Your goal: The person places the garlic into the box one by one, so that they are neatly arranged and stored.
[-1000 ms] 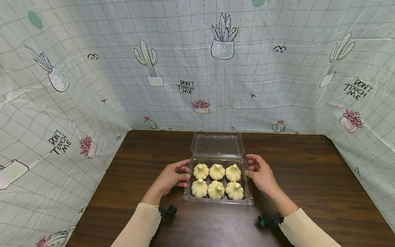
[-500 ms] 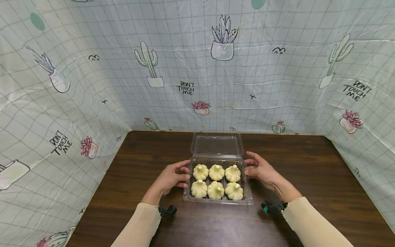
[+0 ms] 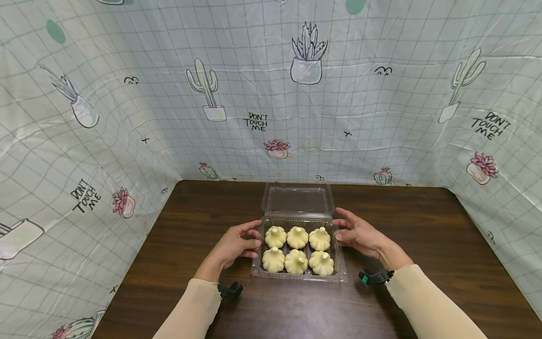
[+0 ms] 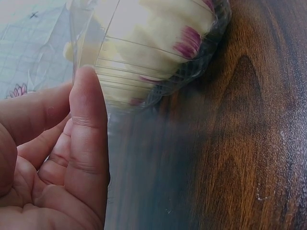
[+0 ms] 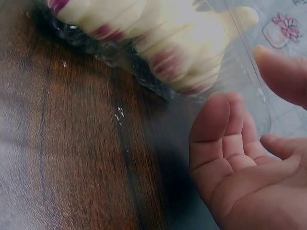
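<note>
In the head view, a clear plastic clamshell container (image 3: 298,277) lies on the dark wooden table, its lid (image 3: 298,200) folded back behind it. Two rows of three pale garlic bulbs (image 3: 298,237) fill it, stems up. My left hand (image 3: 230,245) pinches the container's left rim; in the left wrist view, a finger (image 4: 86,129) lies against the clear wall beside a purple-streaked bulb (image 4: 153,43). My right hand (image 3: 360,235) is at the right side. In the right wrist view its fingertips (image 5: 213,112) are close to the wall, with the thumb apart from them.
The dark wooden table (image 3: 203,202) extends around the container. A pale grid-patterned cloth (image 3: 296,108) with cactus drawings hangs behind the table and along both sides. Black straps (image 3: 230,290) circle both wrists, below light sleeves.
My right hand has shifted slightly left against the container's right side, and its forearm has swung outward. My left hand stays at the left rim. The container and garlic bulbs barely move.
</note>
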The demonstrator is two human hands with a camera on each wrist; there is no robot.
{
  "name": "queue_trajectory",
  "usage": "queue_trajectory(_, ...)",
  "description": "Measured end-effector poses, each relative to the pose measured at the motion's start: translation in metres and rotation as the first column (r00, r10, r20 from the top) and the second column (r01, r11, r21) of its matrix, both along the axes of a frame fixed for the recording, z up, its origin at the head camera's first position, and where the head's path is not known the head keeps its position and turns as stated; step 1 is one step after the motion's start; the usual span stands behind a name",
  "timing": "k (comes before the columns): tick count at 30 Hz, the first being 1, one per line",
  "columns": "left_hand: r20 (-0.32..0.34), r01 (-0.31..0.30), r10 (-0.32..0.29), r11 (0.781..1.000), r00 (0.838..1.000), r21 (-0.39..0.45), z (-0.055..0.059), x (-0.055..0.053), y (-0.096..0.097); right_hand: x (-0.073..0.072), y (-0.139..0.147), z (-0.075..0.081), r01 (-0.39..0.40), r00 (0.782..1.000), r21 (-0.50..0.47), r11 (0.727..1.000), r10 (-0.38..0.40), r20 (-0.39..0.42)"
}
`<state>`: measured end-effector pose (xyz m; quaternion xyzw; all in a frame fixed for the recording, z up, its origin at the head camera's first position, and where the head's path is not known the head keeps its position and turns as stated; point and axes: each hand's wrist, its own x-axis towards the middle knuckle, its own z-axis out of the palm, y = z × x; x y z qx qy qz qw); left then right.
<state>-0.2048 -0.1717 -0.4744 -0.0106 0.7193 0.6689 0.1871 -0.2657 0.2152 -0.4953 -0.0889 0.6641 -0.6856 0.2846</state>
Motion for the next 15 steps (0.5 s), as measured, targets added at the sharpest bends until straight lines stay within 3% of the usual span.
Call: queue_trajectory(15, -0.003, -0.002, 0.002, 1.000, 1.000, -0.008, -0.0001, 0.0002, 0.0000, -0.0052, 0.0049, -0.0038, -0.063, 0.998, -0.033, 0.997, 0.063, 0.008)
